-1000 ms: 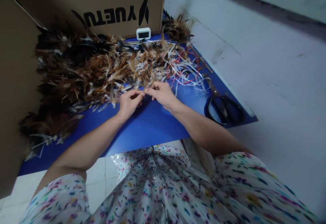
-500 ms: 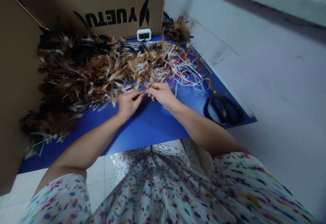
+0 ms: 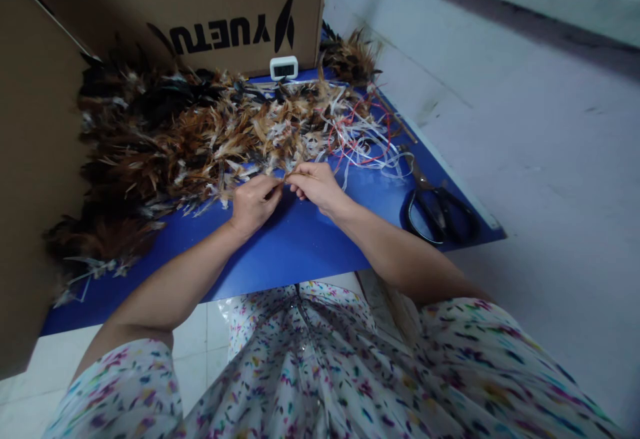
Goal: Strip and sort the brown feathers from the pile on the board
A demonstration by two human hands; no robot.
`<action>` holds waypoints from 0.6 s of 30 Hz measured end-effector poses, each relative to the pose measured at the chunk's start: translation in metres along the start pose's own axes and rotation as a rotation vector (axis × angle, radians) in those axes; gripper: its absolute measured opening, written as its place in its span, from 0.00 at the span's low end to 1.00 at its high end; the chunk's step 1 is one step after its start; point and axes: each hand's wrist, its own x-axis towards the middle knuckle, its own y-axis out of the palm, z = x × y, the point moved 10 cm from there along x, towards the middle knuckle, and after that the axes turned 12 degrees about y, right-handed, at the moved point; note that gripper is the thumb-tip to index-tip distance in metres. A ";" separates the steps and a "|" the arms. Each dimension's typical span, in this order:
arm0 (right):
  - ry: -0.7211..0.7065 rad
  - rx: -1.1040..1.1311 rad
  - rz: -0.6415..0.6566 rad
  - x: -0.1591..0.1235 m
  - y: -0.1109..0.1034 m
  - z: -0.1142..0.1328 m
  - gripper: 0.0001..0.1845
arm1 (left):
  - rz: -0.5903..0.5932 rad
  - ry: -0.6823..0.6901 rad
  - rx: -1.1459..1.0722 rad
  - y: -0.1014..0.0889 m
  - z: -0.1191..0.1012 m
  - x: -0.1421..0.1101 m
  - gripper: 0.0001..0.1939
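Since the left hand (image 3: 254, 206) and right hand (image 3: 314, 186) are both pinched closed on a thin brown piece (image 3: 287, 177) between their fingertips (maybe a feather, too small to tell), I'd grip lightly and keep the fingertips close together so it doesn't bend. Feather pile (image 3: 200, 139)'s just beyond the hands, so mind stray bits snagging, imo.

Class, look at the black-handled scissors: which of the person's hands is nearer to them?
The right hand. It is just left of the scissors, with a stretch of blue tabletop between; the left hand is farther left.
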 end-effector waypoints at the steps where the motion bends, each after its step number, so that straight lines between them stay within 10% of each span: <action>1: -0.002 0.001 0.007 -0.001 0.001 0.001 0.15 | -0.002 0.001 -0.002 0.000 0.000 0.000 0.08; 11: -0.267 -0.221 -0.097 0.002 -0.013 0.020 0.08 | -0.086 -0.191 -0.133 -0.011 0.023 0.001 0.07; 18: -0.546 -0.555 -0.295 -0.004 -0.019 0.037 0.07 | -0.271 -0.618 -0.424 -0.007 0.070 -0.026 0.08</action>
